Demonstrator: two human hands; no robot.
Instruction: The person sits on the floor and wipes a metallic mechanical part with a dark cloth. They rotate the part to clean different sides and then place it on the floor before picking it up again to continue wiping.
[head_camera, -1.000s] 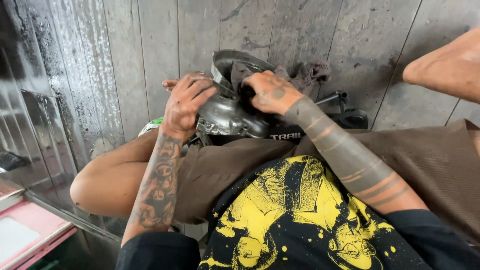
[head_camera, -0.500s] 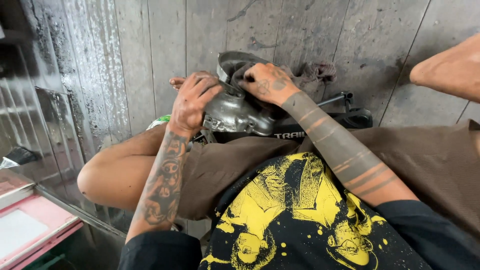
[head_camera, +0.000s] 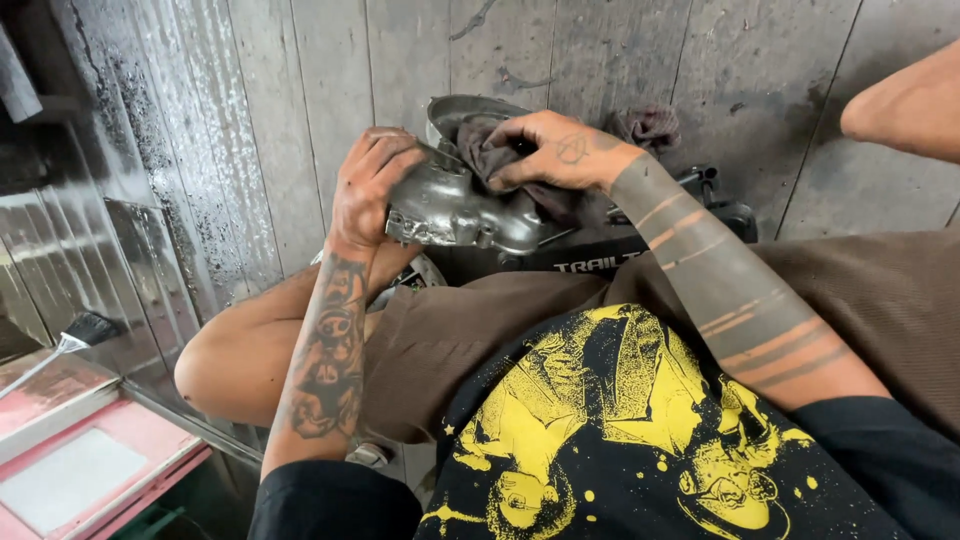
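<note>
Since the earlier frame the casing (head_camera: 462, 205) sits higher and the right hand (head_camera: 560, 150) has slid left. Left hand (head_camera: 368, 185) clamps its left edge; right hand presses a rag (head_camera: 490, 152) into its open top. Bare plank floor (head_camera: 330, 80) lies beyond the grip.

Workshop: greasy plank floor (head_camera: 330, 60), engine cover (head_camera: 460, 205)

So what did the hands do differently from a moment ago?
The right hand slid its dark rag from deep inside the grey metal cover up toward the rim, fingers now spread flatter. The cover sits a little higher and more tilted than before. The left hand kept its grip on the cover's left side. The person stayed seated on the grey plank floor.
</note>
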